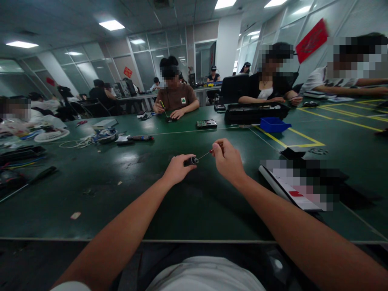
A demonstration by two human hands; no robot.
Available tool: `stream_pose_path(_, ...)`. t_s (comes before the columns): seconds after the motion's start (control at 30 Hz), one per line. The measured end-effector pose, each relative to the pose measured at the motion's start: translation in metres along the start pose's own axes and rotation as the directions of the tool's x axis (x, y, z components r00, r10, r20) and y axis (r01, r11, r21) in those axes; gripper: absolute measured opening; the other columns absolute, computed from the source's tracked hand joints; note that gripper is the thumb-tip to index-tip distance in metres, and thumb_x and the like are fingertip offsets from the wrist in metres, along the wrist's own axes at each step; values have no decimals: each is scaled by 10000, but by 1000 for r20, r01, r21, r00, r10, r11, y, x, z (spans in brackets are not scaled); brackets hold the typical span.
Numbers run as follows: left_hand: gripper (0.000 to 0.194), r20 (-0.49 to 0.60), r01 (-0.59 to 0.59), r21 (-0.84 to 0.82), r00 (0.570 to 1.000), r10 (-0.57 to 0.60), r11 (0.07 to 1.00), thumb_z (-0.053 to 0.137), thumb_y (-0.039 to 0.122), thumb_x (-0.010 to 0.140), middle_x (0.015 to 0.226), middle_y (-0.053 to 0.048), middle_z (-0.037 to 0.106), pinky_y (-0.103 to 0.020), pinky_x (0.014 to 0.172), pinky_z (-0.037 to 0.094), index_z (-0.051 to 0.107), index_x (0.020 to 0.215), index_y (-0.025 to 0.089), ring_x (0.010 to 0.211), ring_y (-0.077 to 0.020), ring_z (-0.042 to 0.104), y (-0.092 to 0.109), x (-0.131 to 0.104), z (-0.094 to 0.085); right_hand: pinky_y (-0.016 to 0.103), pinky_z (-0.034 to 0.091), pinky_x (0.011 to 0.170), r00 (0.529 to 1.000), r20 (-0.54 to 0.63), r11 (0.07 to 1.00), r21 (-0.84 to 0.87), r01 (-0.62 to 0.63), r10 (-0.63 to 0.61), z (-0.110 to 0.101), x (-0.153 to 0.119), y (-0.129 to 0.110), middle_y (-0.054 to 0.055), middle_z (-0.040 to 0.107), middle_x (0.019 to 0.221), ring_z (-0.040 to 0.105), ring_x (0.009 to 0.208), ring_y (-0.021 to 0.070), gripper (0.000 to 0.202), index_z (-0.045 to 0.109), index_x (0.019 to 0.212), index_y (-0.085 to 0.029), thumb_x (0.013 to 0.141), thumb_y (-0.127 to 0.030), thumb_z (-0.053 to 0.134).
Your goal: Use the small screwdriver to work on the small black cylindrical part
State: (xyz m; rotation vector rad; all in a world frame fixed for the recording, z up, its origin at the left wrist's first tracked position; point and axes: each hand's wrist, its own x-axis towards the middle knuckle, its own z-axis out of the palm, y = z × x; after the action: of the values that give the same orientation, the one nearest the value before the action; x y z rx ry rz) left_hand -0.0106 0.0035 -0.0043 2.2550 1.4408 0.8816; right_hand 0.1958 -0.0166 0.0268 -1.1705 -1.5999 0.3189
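Meeting the metal end of a black cylinder clamped in the left hand, a thin red-ended rod pinched by the right hand suggests unfinished work — both above the tabletop's middle.

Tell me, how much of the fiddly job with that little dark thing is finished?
Nothing can be seen that is surely done. In hand: the left hand grips the small dark piece, and the right hand pinches a thin metal rod that points at its shiny end. So it looks like the middle of the work. How much is left, I can't tell; that end is too small to read.
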Motion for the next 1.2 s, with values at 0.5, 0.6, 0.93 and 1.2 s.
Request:
stream_pose_path(0.5, 370, -122, 99, -448, 978, -170, 889, 650, 264, 868, 1156, -100, 689, -357, 945, 492, 612, 1225, 178, 1014, -201, 655, -9, 9, 2, 357, 414, 686, 998, -50, 999, -9, -35, 35, -4, 0, 1, 47, 673, 792, 649, 759, 230, 229, 557, 944, -230, 987, -406, 418)
stream_pose_path(0.6, 377, -72, 159, -582, 967, -245, 798, 567, 270, 898, 1067, -83, 671, -321, 807, 517, 543, 1265, 186, 854, -168, 648, -9, 11, -1, 359, 417, 688, 999, -45, 1000, -2, -26, 25, -4, 0, 1, 48, 677, 794, 647, 759, 231, 231, 555, 940, -234, 990, -409, 413)
stream_pose_path(0.93, 198, 123, 7, 87, 992, -18, 996, 642, 382, 876, 984, -76, 707, -364, 827, 480, 683, 968, 211, 902, -246, 646, 6, -1, -20, 364, 421, 704, 999, -31, 1000, 11, -28, 28, -4, 1, 0, 50, 679, 792, 651, 765, 234, 217, 548, 919, -238, 982, -403, 422)
stream_pose_path(1.2, 281, 320, -61, 258, 947, -26, 964, 640, 357, 875, 1081, -126, 707, -382, 889, 473, 738, 1092, 208, 998, -288, 648, -1, -2, -12, 356, 416, 685, 1000, -19, 1000, 2, -23, 23, -5, -1, -3, 45, 676, 770, 641, 738, 227, 218, 548, 903, -240, 981, -404, 426)
